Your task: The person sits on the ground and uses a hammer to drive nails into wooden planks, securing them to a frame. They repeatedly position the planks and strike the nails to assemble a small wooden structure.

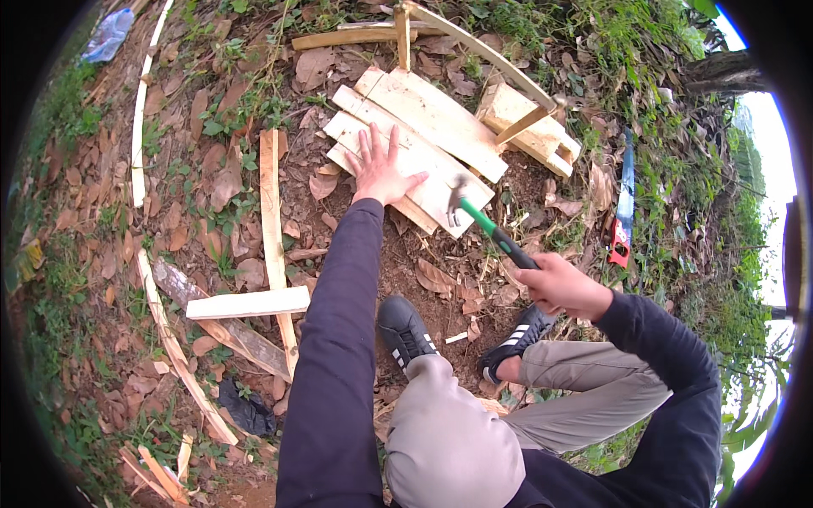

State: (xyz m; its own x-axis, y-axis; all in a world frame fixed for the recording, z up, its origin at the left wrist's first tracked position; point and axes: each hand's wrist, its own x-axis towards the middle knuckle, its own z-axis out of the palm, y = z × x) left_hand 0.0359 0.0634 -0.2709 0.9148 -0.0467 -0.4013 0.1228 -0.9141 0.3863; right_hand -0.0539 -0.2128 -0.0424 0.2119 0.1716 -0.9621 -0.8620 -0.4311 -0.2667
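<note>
My left hand lies flat with spread fingers on pale wooden boards set side by side on the ground. In my right hand is a claw hammer with a green and black handle, gripped near its end. The hammer's metal head is over the right end of the nearest board; whether it touches the wood I cannot tell. A thin wooden frame piece with upright legs stands at the far edge of the boards. Right of them lies a thick wooden block with a notched end.
A handsaw with a red handle lies on the right. Long wooden strips and a short white board lie to the left among dry leaves. Black plastic is at lower left, and a clear plastic bag at far left.
</note>
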